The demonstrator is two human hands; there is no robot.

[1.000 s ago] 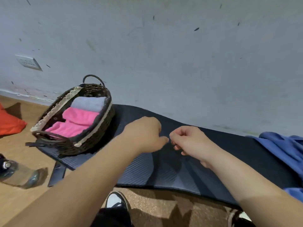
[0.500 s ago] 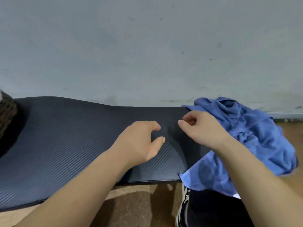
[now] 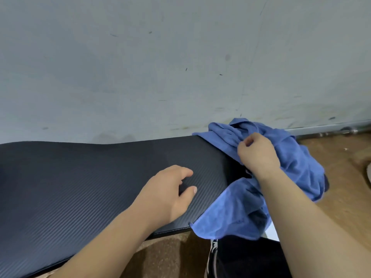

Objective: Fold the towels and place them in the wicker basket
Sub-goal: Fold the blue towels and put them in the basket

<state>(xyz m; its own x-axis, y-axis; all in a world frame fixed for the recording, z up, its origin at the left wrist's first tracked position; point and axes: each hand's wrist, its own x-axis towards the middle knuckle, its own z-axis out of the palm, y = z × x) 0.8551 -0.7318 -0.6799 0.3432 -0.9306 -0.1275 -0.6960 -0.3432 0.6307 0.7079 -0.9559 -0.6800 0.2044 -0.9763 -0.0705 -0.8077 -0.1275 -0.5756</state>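
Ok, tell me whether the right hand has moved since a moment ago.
Yes. The right hand has moved off the dark mat rightward onto the blue towel.

The mat [image 3: 80,187] is dark navy, nearly black, with a fine diagonal ribbed pattern across its whole surface. The towel [image 3: 236,213], crumpled over the mat's right end, is a plain medium blue — no print visible, darker in its folds. The wall [image 3: 140,67] is pale grey-blue, marked with small dark specks and scuffs. The floor [image 3: 341,177] is mottled brown — a cork-like speckle.
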